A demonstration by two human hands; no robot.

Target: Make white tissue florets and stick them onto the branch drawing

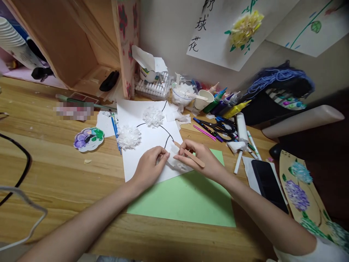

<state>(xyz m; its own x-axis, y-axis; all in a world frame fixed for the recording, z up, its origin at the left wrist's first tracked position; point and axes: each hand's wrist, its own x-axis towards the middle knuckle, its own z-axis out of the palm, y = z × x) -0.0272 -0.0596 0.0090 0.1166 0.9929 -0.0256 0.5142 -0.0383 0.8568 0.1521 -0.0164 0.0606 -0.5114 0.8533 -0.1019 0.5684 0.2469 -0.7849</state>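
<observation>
My left hand [149, 165] and my right hand [201, 158] meet over a white sheet of paper [147, 145], both pinching a small white tissue piece [174, 160]. My right hand also holds a wooden stick [191, 154] slanting across its fingers. Two fluffy white tissue flowers [130, 137] [153, 116] are stuck on the sheet, joined by black drawn stems. A green sheet [185, 200] lies under the white sheet's near edge.
On the wooden desk [54, 171]: a paint palette [88, 139], scissors [222, 128], coloured pens and glue bottles [226, 103], a paper cup [204, 99], a black phone [268, 183], a flower-painted board [300, 193], a black cable [16, 163], a wooden shelf at back left.
</observation>
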